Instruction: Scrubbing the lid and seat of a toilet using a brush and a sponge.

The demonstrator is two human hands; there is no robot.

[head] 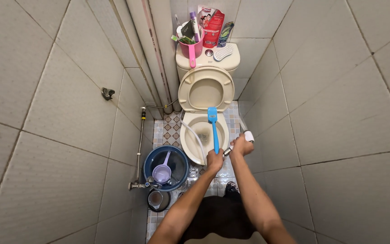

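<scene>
The left hand (215,160) has its grip closed round the lower end of a blue long-handled brush (213,129); the handle runs straight away from the hand, its long axis pointing toward the back wall, and the brush head sits over the far part of the toilet bowl (190,147), just under the raised seat (206,88); whether the bristles touch the porcelain cannot be told. The right hand (241,147), just beside the left and a little farther forward, has its grip wrapped on a white spray nozzle (248,135); the nozzle lies at the bowl's right rim, and a pale hose (194,134) curves across the bowl's left side. Both hands are near the front rim, the left nearer the bowl's middle, the right nearer its right edge; the bowl lies directly ahead of both.

Outward from there: the cistern (181,61) behind the seat carries a pink cup (191,46) of toothbrushes, a red packet and a white scrubbing pad (223,53); left of the toilet on the patterned floor (173,129) stands a dark blue bucket (149,159) with a lilac scoop (162,171) in it, a tap (138,184) on the wall beside it; grey tiled walls close in on both sides.
</scene>
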